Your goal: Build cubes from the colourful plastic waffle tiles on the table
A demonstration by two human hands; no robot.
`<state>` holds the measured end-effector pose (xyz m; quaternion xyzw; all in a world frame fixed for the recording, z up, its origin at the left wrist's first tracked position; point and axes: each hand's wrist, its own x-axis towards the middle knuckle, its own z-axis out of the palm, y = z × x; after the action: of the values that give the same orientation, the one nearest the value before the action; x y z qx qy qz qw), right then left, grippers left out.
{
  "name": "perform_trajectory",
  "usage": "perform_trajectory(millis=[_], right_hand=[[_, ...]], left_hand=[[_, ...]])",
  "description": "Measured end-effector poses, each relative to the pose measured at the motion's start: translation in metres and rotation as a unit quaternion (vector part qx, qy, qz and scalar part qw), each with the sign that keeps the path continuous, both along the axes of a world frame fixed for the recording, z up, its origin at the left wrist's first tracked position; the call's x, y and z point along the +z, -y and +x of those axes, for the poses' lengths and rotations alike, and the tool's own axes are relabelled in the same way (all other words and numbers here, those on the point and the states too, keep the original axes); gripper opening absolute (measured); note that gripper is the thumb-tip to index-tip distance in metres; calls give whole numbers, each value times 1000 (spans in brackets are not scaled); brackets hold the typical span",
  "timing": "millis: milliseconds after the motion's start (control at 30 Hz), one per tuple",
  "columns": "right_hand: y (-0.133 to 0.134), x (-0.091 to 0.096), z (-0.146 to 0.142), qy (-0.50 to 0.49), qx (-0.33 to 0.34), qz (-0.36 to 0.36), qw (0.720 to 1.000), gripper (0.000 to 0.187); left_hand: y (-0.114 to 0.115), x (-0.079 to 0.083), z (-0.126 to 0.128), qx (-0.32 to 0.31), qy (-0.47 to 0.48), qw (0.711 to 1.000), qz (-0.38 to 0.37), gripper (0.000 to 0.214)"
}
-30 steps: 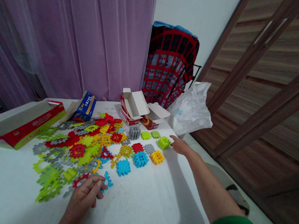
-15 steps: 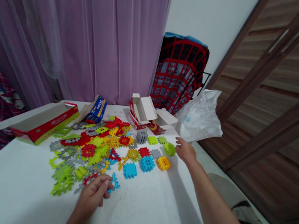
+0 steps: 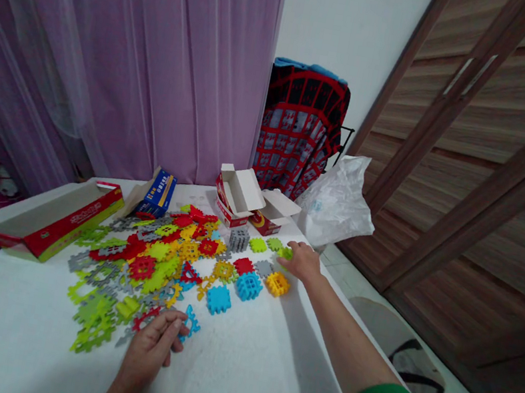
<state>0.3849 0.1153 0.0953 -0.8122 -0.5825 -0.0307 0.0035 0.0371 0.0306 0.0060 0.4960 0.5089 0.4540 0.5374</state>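
My right hand (image 3: 302,262) is at the table's right edge, its fingers over a lime-green block (image 3: 285,253) and closed round it. They cover most of the block. Just in front of it is a yellow cube (image 3: 278,285) built of notched pieces; a blue cube (image 3: 248,286) and a flat blue square piece (image 3: 218,299) stand to its left. My left hand (image 3: 154,342) rests on the near side of the table with loosely bent fingers, nothing visible in them. Beside its fingertips lies a blue triangular piece (image 3: 190,325); a red piece (image 3: 146,317) is partly behind the hand.
A pile of notched plastic pieces (image 3: 159,251) spreads over the left of the white table (image 3: 232,367). Behind it are a long red box (image 3: 79,215), a blue box (image 3: 160,192), small open boxes (image 3: 236,202) and a grey stack (image 3: 238,240). A plastic bag (image 3: 337,203) hangs at the right edge.
My right hand has moved left onto the lime-green block and closed its fingers round it. My left hand stays by the blue triangular piece. The whole view has shifted slightly.
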Motion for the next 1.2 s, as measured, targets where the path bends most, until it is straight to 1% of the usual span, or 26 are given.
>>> perform_trajectory(millis=[100, 267, 367, 467, 567, 667, 800, 967, 1067, 1200], right_hand=[[-1, -2, -3, 8, -18, 3, 1000, 53], [1, -6, 3, -12, -39, -8, 999, 49], [2, -6, 8, -31, -56, -3, 998, 50], [4, -5, 12, -49, -77, 1, 996, 54], [6, -5, 14, -56, -92, -1, 994, 59], [7, -6, 13, -59, -96, -1, 994, 60], [7, -6, 10, -58, -104, 7, 993, 59], [6, -6, 9, -38, -97, 8, 994, 59], [5, -7, 9, -36, -96, 5, 995, 63], [2, -8, 8, -46, -93, -10, 995, 69]], left_hand=[[0, -1, 0, -2, -4, 1000, -2, 52], [6, 5, 8, 39, 9, 999, 26, 47], [8, 9, 9, 36, 9, 999, 24, 46], [7, 11, 7, 16, 6, 1000, 11, 47], [7, 11, 7, 20, 7, 1000, 10, 46], [8, 10, 9, 34, 13, 999, 16, 44], [9, 10, 10, 31, 13, 999, 22, 43], [7, 10, 7, 23, 0, 1000, 20, 45], [7, 10, 7, 12, -2, 1000, 11, 47], [6, 10, 7, 22, 6, 1000, 19, 45]])
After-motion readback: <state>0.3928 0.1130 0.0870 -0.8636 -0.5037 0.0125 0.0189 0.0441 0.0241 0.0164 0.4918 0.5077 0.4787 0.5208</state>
